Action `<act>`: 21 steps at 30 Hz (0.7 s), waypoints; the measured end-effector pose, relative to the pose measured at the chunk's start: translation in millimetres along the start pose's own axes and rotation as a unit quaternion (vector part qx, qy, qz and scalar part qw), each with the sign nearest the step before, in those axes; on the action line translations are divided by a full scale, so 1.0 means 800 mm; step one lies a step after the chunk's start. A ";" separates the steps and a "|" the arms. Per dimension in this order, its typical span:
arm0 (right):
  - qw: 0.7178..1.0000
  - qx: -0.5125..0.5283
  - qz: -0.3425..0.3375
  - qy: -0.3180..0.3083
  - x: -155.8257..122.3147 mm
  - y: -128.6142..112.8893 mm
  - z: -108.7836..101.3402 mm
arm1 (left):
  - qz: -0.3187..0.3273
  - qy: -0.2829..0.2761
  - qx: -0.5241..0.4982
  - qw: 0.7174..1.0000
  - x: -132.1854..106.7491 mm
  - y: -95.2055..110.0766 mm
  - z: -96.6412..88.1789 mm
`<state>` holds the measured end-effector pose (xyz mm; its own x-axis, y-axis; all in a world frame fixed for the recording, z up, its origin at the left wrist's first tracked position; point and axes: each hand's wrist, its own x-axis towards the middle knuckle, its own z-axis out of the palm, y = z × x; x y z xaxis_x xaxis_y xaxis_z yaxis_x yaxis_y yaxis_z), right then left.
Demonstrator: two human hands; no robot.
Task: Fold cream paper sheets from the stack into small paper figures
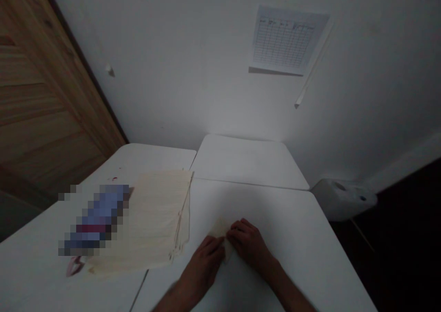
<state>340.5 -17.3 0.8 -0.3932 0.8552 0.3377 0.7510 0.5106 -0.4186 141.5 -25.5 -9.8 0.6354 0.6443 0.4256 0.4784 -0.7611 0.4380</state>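
On the white table, both my hands meet over a small cream piece of thin, folded-looking material (220,228); whether it is cloth or paper I cannot tell. My left hand (209,257) pinches its near left side with curled fingers. Across from it, my right hand (246,241) has its fingers bent and pressed onto the right side of the piece. Parts of the piece are hidden under the fingers. To the left lies a stack of large cream sheets (151,220), its right edges uneven.
A pixelated blue and dark red thing (99,215) lies by the stack's left side, with a pinkish loop (75,266) below. White tables (248,160) adjoin at seams. A printed sheet (287,41) hangs on the wall. A white container (344,199) stands beyond the right edge.
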 end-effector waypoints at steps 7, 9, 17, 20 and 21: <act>1.000 -0.016 -0.002 0.003 -0.001 -0.002 -0.001 | -0.013 -0.008 0.018 1.000 -0.001 0.007 -0.005; 1.000 -0.012 -0.001 -0.003 -0.001 -0.005 -0.005 | -0.016 0.004 0.023 1.000 0.000 0.008 -0.006; 0.998 0.054 0.002 -0.045 -0.001 -0.006 -0.023 | -0.022 -0.014 0.047 0.999 0.005 0.015 -0.005; 0.997 0.057 0.003 -0.051 -0.001 -0.001 -0.024 | -0.016 -0.009 0.053 0.998 0.005 0.017 -0.005; 0.997 0.061 0.007 -0.050 -0.001 0.001 -0.025 | -0.014 -0.009 0.056 0.998 0.005 0.016 -0.004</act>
<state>352.0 -19.5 16.7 -0.4385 0.8637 0.2486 0.6894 0.5007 -0.5235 148.2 -32.9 0.0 0.6316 0.6647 0.3991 0.5603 -0.7471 0.3576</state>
